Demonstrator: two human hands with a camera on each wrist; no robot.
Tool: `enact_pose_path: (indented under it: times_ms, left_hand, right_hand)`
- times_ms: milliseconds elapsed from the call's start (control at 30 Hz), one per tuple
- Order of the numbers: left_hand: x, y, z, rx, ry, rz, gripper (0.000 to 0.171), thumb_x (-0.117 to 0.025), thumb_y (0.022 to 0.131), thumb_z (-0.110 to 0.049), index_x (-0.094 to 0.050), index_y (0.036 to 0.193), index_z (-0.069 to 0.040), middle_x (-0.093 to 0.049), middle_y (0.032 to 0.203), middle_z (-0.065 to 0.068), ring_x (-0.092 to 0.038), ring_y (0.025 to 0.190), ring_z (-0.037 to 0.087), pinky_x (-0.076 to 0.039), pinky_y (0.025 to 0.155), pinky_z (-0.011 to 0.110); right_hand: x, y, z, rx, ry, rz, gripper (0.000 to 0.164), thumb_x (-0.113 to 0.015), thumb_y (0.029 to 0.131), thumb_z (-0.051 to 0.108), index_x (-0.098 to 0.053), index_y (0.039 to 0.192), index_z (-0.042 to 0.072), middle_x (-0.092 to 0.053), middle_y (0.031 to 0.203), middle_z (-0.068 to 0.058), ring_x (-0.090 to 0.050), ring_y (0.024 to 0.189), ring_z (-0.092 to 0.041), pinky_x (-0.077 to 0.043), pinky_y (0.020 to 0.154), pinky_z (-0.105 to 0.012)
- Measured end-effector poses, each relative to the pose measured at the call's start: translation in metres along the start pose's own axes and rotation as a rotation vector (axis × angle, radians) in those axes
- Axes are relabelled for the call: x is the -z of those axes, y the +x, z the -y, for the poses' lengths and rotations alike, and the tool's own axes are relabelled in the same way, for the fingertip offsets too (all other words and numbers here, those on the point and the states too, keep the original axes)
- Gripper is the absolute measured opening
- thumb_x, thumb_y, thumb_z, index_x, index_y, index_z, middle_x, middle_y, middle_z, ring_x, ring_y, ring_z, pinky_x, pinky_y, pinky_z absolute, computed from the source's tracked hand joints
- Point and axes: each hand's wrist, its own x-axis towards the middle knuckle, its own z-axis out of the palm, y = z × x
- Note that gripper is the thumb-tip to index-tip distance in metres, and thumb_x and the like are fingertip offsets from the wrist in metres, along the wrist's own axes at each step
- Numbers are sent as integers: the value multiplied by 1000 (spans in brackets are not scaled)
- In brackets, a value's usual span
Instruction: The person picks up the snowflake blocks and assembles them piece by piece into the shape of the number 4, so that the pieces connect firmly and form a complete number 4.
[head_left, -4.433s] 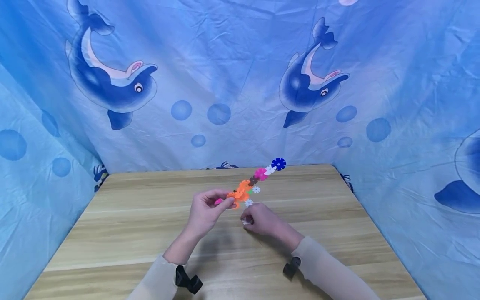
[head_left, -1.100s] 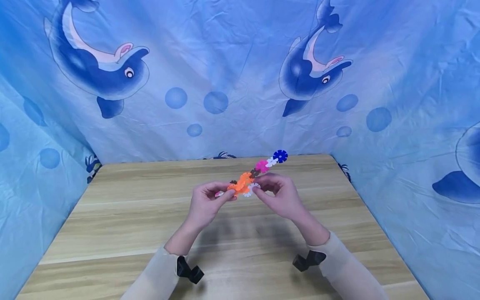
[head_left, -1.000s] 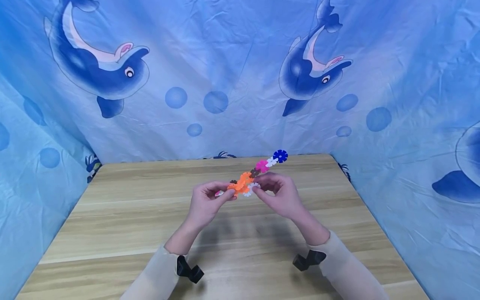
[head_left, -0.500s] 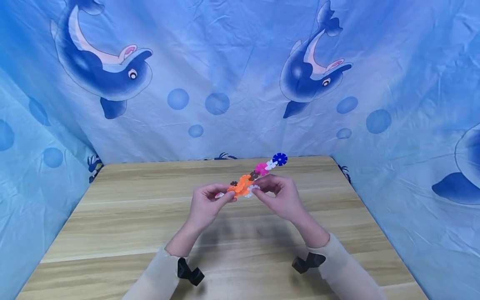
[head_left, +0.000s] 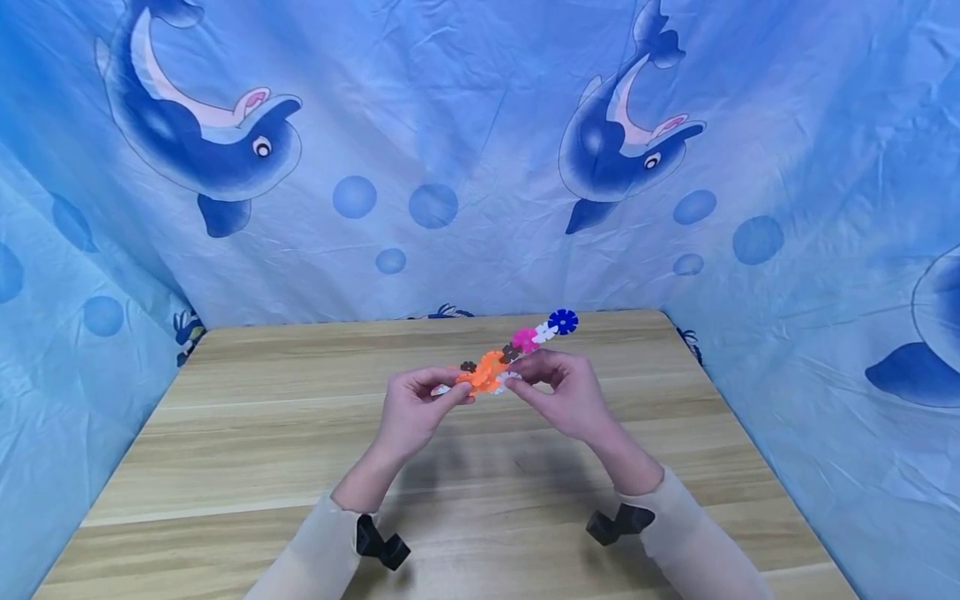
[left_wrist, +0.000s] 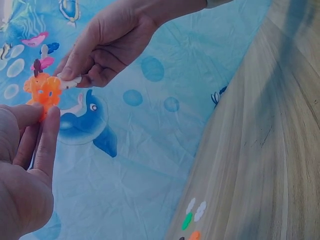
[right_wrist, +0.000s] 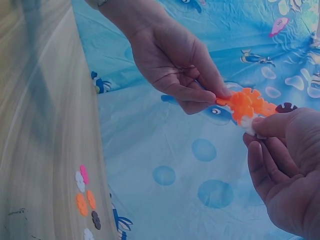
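My left hand [head_left: 408, 412] pinches a cluster of orange snowflake discs [head_left: 489, 372] between thumb and fingers, above the table. From the cluster a chain runs to the upper right: a brown disc [head_left: 512, 353], a pink disc [head_left: 526, 340], a white one and a navy disc [head_left: 563, 322] at the tip. With thumb and fingertips my right hand [head_left: 566, 400] pinches a white snowflake disc [right_wrist: 248, 125] right at the cluster's side. The fingers cover part of this white disc. In the left wrist view the orange cluster [left_wrist: 44, 92] sits between both hands.
Loose discs lie on the wooden table [head_left: 300, 467]: a green disc [left_wrist: 187, 220] with white discs [left_wrist: 200, 211] beside it, and a pink disc [right_wrist: 84, 174] near an orange disc [right_wrist: 82, 204]. A blue dolphin-print cloth [head_left: 465, 125] walls the table's back and sides.
Since the earliest frame my right hand has risen from low over the table to the orange cluster with a white disc. The left hand keeps its grip; the last second shows only slight shifts.
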Motion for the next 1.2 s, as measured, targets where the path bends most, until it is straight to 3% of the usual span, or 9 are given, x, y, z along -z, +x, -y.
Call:
enact_pose_path:
  times_ms: [167,433,900,1200]
  left_hand:
    - [-1,1,0,-13,0,10,20,-79,94,-1,-77,111,10,-79,101,-3,-81,81,12,-68,81,40]
    - [-4,2,0,-42,-3,18,18,-79,94,-1,-77,108,10,-80,102,5,-80,80,12,-68,79,33]
    - [-3,2,2,-40,-8,1,21,-79,94,-1,-76,111,10,-80,99,-5,-80,83,13,-68,80,33]
    - [3,3,-3,-29,1,-20,22,-80,93,-1,-76,113,8,-80,96,-6,-81,82,13,-68,82,32]
  right_hand:
    - [1,0,-1,4,-13,8,10,-84,88,0,-82,98,1,-82,96,-14,-76,81,-10,-67,79,-27]
    - [2,0,-1,-5,-26,7,13,-85,88,1,-82,101,0,-82,96,-14,-77,81,-11,-66,80,-26]
    - [-2,2,-3,32,24,4,13,-83,89,-2,-80,101,-3,-81,96,-17,-76,83,-10,-67,81,-28]
    - [-2,4,-10,101,14,17,17,-80,92,-1,-78,108,3,-81,102,-13,-72,83,-12,-66,80,-30]
